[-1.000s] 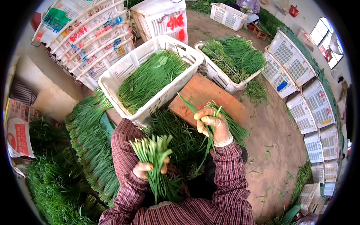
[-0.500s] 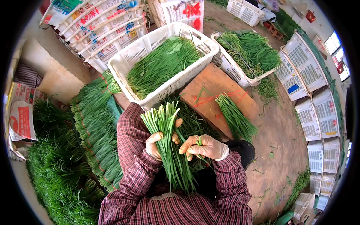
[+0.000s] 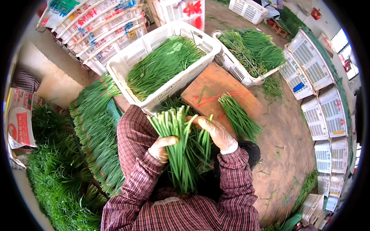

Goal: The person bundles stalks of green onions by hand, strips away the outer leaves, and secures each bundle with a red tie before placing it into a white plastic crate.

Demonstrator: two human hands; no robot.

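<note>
My gloved left hand is wrapped round a bunch of garlic chives, its pale cut ends up and its leaves hanging over my lap. Close beside the top of that bunch, my gloved right hand pinches a few loose chive stalks that dangle below its thumb. Its other fingers are partly hidden behind the stalks. Beyond it, a second chive bunch lies on a wooden block, next to several thin red ties.
A white crate of chives stands ahead, with another filled crate to its right. Rows of tied chives and a loose green heap lie at my left. Stacked white crates line the right side.
My right hand has moved up and closer to the bunch top, with loose stalks now hanging from it. The bunch in my left hand has turned more upright.
</note>
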